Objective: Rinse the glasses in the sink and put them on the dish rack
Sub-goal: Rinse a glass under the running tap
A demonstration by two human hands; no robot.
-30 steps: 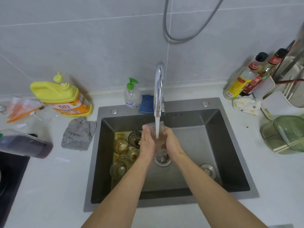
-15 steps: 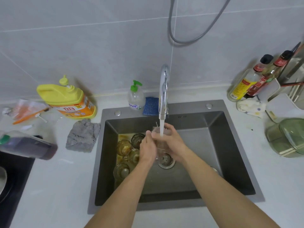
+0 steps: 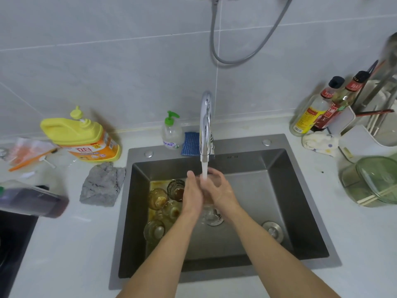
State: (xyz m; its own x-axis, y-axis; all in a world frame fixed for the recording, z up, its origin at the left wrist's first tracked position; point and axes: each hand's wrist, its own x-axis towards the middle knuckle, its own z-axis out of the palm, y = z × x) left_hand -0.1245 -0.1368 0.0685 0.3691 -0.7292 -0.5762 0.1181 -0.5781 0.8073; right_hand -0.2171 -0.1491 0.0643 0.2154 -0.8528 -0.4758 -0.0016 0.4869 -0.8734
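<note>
A clear glass (image 3: pixel 208 208) is held upright under the running tap (image 3: pixel 205 125), over the drain of the steel sink (image 3: pixel 300 211). My left hand (image 3: pixel 192 196) grips its left side and my right hand (image 3: pixel 219 191) curls round its rim and right side. Water streams into it. Several amber glasses (image 3: pixel 164 203) stand in brownish water at the sink's left. The dish rack (image 3: pixel 378 117) is at the far right edge, partly out of view.
A yellow detergent jug (image 3: pixel 83 138), a grey cloth (image 3: pixel 102 187) and a lying dark bottle (image 3: pixel 32 201) are left of the sink. Soap pump (image 3: pixel 171 133) and blue sponge (image 3: pixel 191 144) sit behind it. Sauce bottles (image 3: pixel 322 108) and a green lidded bowl (image 3: pixel 373 181) stand right.
My right hand has shifted from the glass's side up over its rim, and both hands have turned slightly around the glass under the stream. The camera has tilted a little.
</note>
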